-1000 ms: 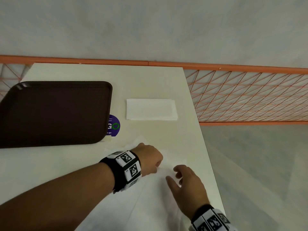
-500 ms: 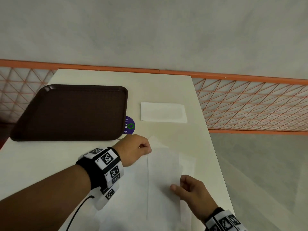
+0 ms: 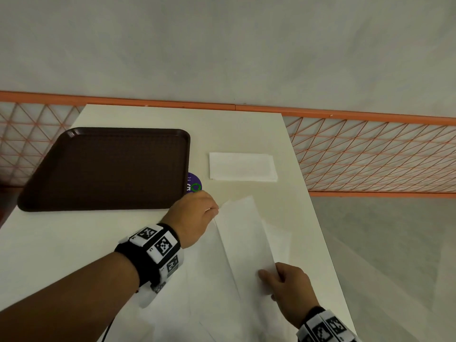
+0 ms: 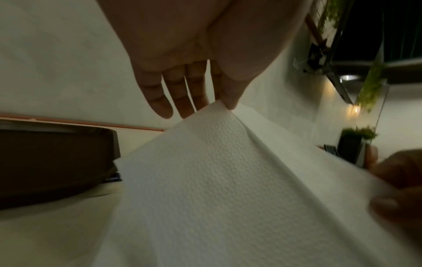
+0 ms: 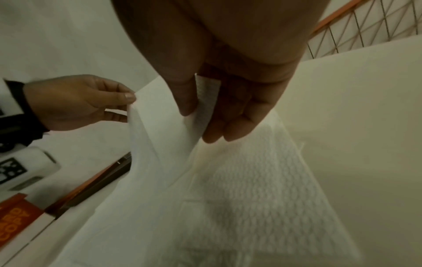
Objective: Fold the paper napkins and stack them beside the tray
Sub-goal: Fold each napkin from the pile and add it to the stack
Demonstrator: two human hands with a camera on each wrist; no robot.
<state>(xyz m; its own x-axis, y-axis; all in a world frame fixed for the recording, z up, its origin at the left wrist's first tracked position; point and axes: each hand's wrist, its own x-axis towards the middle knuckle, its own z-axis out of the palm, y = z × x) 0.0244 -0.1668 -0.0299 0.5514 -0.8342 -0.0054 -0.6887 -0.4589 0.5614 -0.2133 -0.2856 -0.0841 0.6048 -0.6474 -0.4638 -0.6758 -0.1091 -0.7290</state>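
Observation:
A white paper napkin [image 3: 243,238] [image 4: 205,180] [image 5: 160,140] is lifted off the table, creased along its length. My left hand [image 3: 195,215] [image 4: 226,103] [image 5: 128,101] pinches its far corner between thumb and forefinger. Pinching the near edge is my right hand [image 3: 276,277] [image 5: 194,108], seen dark in the left wrist view [image 4: 392,180]. More unfolded napkins [image 3: 278,243] [image 5: 262,189] lie flat beneath. A folded napkin stack [image 3: 243,166] rests right of the dark brown tray [image 3: 106,169] [image 4: 57,162].
The white table [image 3: 246,129] ends close on the right, with grey floor beyond. An orange mesh fence [image 3: 370,154] runs behind it. A round purple sticker [image 3: 195,185] shows by the tray's corner.
Both hands have taken hold of the top napkin and raised it off the pile. The left hand moved away toward the tray's corner; the right hand drew nearer to me.

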